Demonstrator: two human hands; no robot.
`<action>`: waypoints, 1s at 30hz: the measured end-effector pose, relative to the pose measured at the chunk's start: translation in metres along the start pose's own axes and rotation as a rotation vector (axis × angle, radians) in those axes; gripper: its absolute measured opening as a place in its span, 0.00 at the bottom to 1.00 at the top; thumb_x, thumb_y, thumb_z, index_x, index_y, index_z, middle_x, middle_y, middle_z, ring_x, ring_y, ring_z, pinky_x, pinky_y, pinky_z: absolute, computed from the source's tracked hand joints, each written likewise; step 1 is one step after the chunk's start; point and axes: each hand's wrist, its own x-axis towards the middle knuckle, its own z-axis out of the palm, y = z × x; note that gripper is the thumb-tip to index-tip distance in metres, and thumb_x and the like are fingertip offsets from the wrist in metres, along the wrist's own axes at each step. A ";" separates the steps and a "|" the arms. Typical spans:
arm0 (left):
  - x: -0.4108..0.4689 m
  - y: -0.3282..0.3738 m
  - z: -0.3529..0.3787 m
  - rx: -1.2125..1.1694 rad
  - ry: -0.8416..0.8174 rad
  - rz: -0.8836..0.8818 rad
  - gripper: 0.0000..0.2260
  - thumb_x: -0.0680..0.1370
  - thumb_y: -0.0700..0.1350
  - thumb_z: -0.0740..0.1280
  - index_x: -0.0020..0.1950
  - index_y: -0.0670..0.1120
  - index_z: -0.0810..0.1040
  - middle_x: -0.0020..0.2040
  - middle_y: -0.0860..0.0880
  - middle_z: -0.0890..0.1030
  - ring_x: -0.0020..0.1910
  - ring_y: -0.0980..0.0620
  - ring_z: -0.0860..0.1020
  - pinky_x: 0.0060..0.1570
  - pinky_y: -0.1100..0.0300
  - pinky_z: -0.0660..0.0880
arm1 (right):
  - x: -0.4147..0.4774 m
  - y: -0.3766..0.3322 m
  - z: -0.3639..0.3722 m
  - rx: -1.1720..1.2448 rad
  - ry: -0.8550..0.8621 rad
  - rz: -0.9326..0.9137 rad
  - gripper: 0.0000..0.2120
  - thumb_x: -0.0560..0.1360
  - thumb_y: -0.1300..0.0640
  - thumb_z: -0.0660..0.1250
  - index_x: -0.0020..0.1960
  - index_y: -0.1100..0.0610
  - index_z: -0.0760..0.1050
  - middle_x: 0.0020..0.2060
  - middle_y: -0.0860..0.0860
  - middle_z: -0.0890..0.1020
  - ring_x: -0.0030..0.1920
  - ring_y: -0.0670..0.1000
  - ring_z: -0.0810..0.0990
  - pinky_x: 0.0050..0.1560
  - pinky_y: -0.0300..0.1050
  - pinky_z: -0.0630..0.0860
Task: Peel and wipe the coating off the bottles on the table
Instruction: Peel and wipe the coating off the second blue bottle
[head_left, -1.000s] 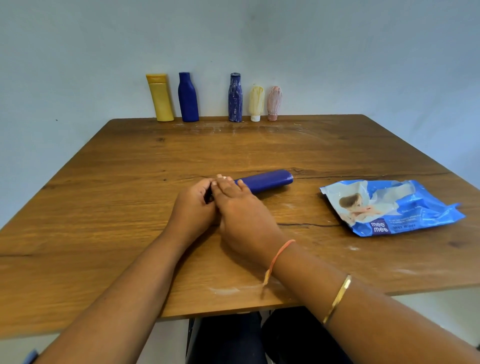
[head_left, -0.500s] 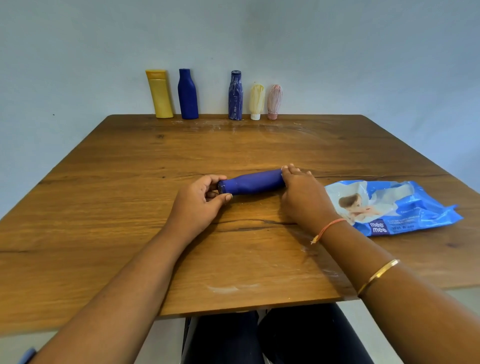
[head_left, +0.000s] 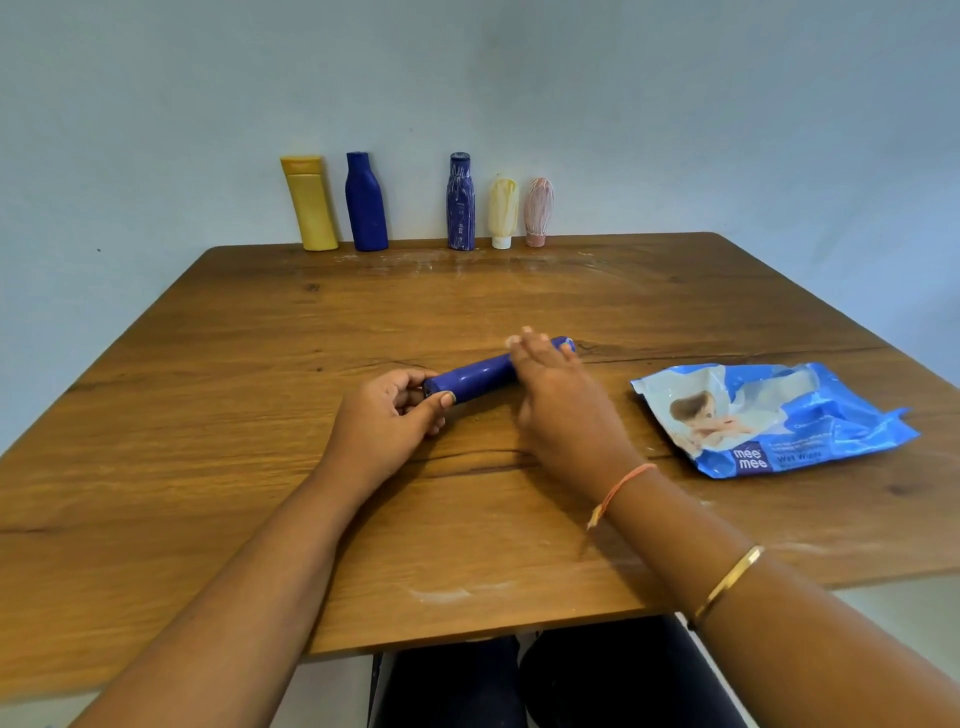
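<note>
Bottle (head_left: 478, 375), blue, lies on its side on the table (head_left: 260, 415). The left hand (head_left: 382, 426) pinches its base end between thumb and fingers; the right hand (head_left: 561, 405), blurred, rests over its cap end, fingers roughly straight. A wet-wipes pack (head_left: 769, 421) lies nearby on the right.

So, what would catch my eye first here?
Two bare hands are busy with a blue bottle lying on its side in the middle of the wooden table: the left hand grips one end, the right hand lies over the other. At the far edge a row of five bottles stands against the wall, and a blue pack of wet wipes lies to the right.
</note>
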 end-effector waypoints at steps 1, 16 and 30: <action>0.000 0.001 0.000 -0.005 -0.005 -0.002 0.10 0.75 0.40 0.68 0.56 0.46 0.77 0.41 0.48 0.82 0.31 0.62 0.79 0.37 0.69 0.76 | 0.003 0.010 -0.002 0.023 0.017 0.068 0.28 0.76 0.65 0.55 0.75 0.59 0.53 0.75 0.54 0.55 0.75 0.50 0.52 0.73 0.43 0.45; -0.003 0.005 -0.002 -0.002 -0.003 -0.028 0.09 0.75 0.41 0.68 0.55 0.47 0.76 0.38 0.48 0.82 0.31 0.62 0.78 0.35 0.72 0.74 | 0.001 -0.018 -0.003 -0.002 -0.088 -0.114 0.28 0.77 0.64 0.55 0.75 0.58 0.51 0.76 0.52 0.53 0.75 0.49 0.49 0.73 0.43 0.43; -0.003 0.004 0.000 -0.105 -0.064 -0.038 0.03 0.77 0.39 0.65 0.47 0.45 0.77 0.32 0.50 0.81 0.29 0.60 0.78 0.34 0.68 0.76 | 0.000 -0.033 -0.002 -0.039 -0.077 -0.136 0.28 0.77 0.62 0.55 0.75 0.59 0.52 0.75 0.54 0.54 0.75 0.50 0.49 0.74 0.45 0.42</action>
